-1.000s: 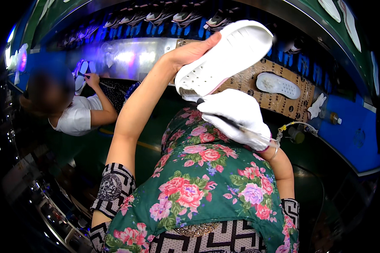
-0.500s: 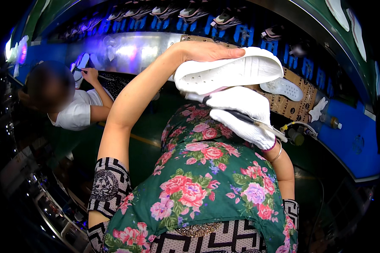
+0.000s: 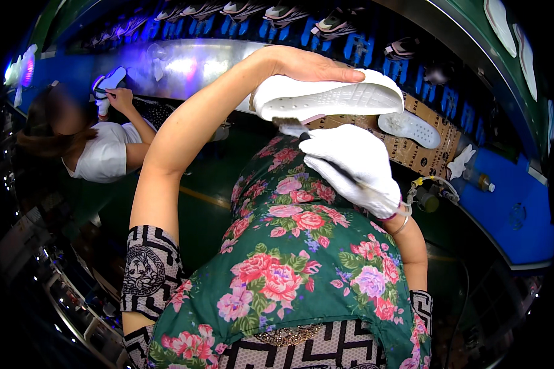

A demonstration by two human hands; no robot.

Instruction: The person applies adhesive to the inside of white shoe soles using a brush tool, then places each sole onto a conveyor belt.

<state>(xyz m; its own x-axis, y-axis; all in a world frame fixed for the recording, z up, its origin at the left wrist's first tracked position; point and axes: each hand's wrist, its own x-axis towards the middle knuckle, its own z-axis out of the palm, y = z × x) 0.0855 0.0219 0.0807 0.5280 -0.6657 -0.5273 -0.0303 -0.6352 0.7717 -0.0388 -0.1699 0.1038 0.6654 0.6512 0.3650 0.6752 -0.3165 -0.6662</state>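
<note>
My bare left hand (image 3: 311, 64) grips a white shoe sole (image 3: 335, 103) from above, thumb lying along its upper edge. The sole is tipped on its side, with small holes showing at the left of its inner face. In my right hand (image 3: 360, 163), covered by a white knit glove, is a brush (image 3: 286, 122) with a dark handle. Its bristles sit at the lower left edge of the sole; whether they touch it is hard to tell. Most of the handle is hidden by the gloved fingers.
Another pale sole (image 3: 409, 129) lies on a printed cardboard sheet (image 3: 426, 157) beyond my right hand. A white glove (image 3: 460, 161) and a bottle (image 3: 479, 179) are on the blue table (image 3: 511, 215). Shoe uppers (image 3: 341, 24) line blue racks behind. At left, a co-worker (image 3: 104, 147) holds a sole.
The sole has tilted, so less of its inner face shows. The brush head has come into clearer view below its left end, and my right hand has turned slightly.
</note>
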